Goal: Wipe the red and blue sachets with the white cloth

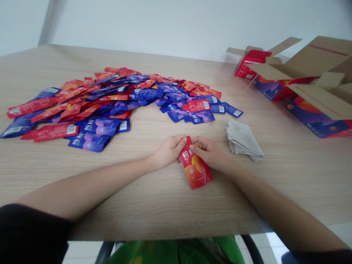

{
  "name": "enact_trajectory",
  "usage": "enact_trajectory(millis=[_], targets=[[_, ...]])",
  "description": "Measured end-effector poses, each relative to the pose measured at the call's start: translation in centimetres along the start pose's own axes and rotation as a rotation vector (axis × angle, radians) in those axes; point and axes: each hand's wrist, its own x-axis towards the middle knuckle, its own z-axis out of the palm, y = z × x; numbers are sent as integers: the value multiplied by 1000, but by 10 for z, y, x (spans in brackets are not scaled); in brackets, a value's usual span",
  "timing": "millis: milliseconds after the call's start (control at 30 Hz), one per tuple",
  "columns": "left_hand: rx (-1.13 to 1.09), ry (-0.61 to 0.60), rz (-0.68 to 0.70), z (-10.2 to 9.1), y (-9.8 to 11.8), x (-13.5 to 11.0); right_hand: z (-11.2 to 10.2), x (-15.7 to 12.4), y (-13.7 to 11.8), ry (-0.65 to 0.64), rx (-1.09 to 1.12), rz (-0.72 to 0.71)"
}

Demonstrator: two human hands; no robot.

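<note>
Both of my hands grip one red and orange pouch (198,170) near the front of the table. My left hand (169,152) pinches its upper left edge, thumb on the printed face. On the other side, my right hand (210,152) holds the upper right edge, also with the thumb on top. The pouch's printed face with white characters points up toward me, and its lower end tilts down to the right. Fingers behind the pouch are mostly hidden. A folded grey cloth (243,140) lies just right of my right hand.
A wide heap of red pouches (52,131) and blue pouches (92,141) spreads across the left and middle of the wooden table (132,205). At the right stand several open cardboard boxes (316,116) with flaps raised. A white wall (165,25) rises behind.
</note>
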Motion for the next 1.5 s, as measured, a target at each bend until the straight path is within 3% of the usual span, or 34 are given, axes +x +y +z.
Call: enact_trajectory(millis=[233, 400, 467, 600, 700, 767, 933, 1200, 1333, 1500], targets=[[-143, -114, -19, -6, -4, 7, 3, 0, -2, 169, -159, -40], [-214, 12, -26, -4, -6, 7, -1, -2, -6, -50, 30, 72], [-221, 16, -30, -5, -5, 8, -3, -2, -5, -61, -13, 77], [-171, -92, -82, -8, 0, 9, -2, 1, 0, 140, -202, -17], [-81, -165, -114, -7, 5, 7, 1, 1, 1, 222, -231, -75], [-69, -144, -114, -5, 5, 5, 1, 0, -1, 192, -160, -49], [-122, -1, -89, -3, 0, 6, -3, -3, -6, -39, 94, 45], [-142, -66, -116, -3, 3, 5, -1, -3, -4, 6, 143, -25], [-196, 58, -95, -3, 4, 5, -5, -2, -1, -93, 183, 60], [-169, 125, -135, -5, 6, 4, -22, -1, -1, -137, 124, 62]])
